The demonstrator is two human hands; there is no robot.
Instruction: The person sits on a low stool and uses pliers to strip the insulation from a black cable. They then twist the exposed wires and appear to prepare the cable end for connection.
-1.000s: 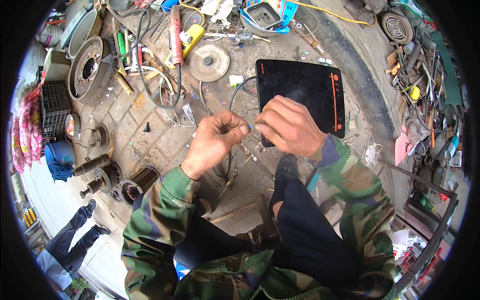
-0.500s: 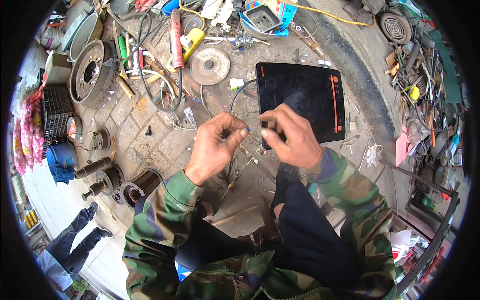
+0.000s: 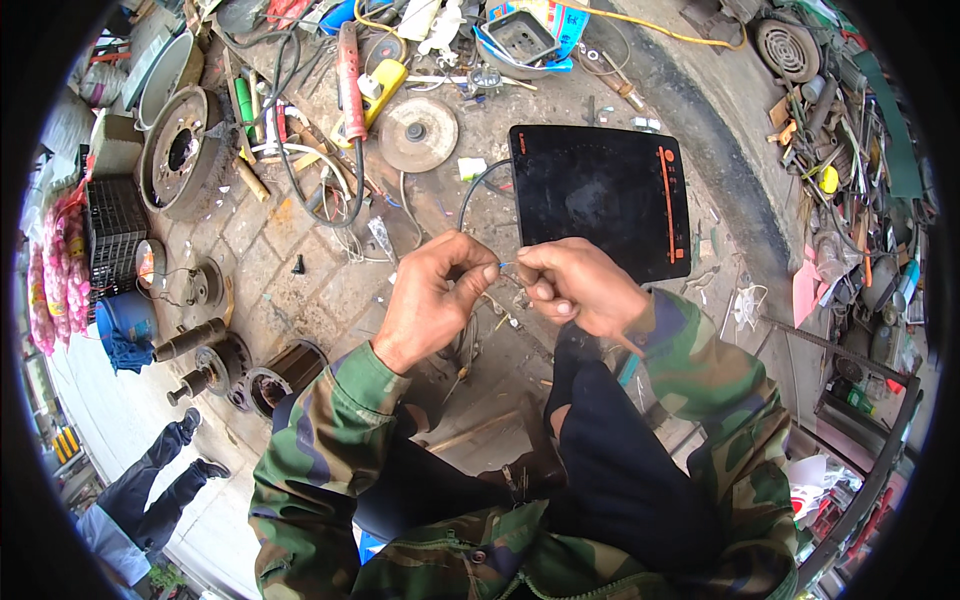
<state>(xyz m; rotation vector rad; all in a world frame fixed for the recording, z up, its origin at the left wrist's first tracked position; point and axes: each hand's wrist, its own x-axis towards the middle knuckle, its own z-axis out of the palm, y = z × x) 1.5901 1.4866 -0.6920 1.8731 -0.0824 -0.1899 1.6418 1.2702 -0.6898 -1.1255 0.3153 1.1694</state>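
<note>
In front of my knees, my left hand (image 3: 432, 292) pinches a thin blue wire (image 3: 507, 264) between thumb and forefinger. Only a short piece of it shows. My right hand (image 3: 588, 288) closes on its other side, thumb against forefinger and the rest of the fingers curled in. The fingertips of both hands almost meet. Just beyond my right hand lies a black induction cooker (image 3: 600, 195) with an orange control strip, its near edge partly covered by that hand. A dark cable (image 3: 476, 190) runs from its left side.
Beyond my hands are a round grinding disc (image 3: 418, 134), a red-handled tool (image 3: 350, 85) and a yellow power strip (image 3: 384, 88). Left stand a rusty wheel drum (image 3: 182, 150) and a motor housing (image 3: 287, 376). Scrap parts (image 3: 850, 200) heap at right. Another person's legs (image 3: 160, 480) show lower left.
My right hand has closed from a looser thumb-and-finger pose and moved in to the blue wire beside my left fingertips. My left hand has barely moved.
</note>
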